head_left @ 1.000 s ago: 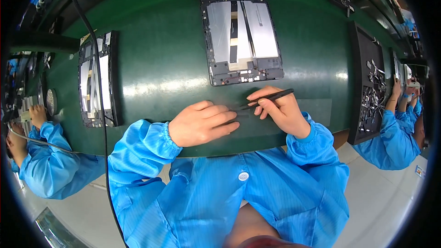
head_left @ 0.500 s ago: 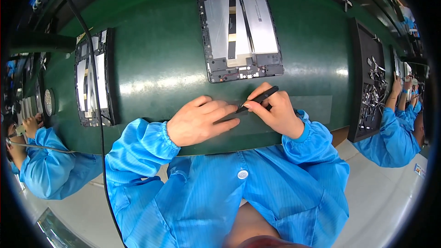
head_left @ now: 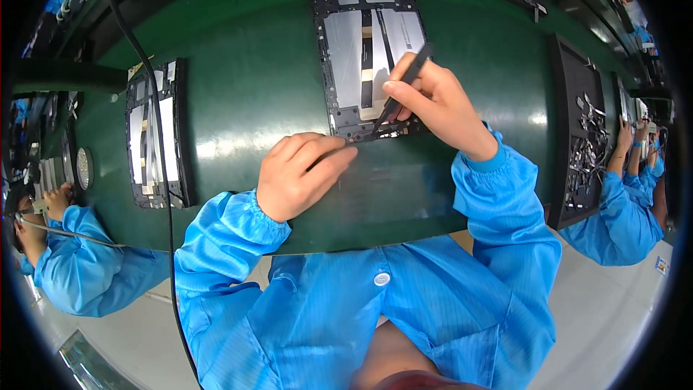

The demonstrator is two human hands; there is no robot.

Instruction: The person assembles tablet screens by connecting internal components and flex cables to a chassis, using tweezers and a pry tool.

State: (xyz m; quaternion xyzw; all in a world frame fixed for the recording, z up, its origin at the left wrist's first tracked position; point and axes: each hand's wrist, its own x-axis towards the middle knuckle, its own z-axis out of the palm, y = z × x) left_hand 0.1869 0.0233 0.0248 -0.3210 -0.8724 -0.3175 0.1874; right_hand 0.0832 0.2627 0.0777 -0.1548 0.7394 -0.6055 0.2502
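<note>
An opened tablet [head_left: 342,50] lies on the green bench ahead of me, its silver battery plates and black frame showing. In my right hand [head_left: 444,105] is a pair of black tweezers [head_left: 413,76], gripped like a pen and slanting down to the tablet's near edge. The fingers of my left hand [head_left: 297,177] are bent together at that same edge, beside the tweezer tips. Anything between these fingertips is too small to make out. My right hand covers part of the tablet's lower right.
A second opened tablet [head_left: 172,130] lies on the left behind a hanging black cable [head_left: 160,126]. At right stands a black tray [head_left: 559,130] of small metal parts. A round, pale dish [head_left: 84,168] sits far left. Co-workers in blue sleeves [head_left: 94,263] sit on both sides.
Both hands have moved from the bare bench to the tablet's near edge. My right hand went up and forward with the tweezers, which now point down at the tablet.
</note>
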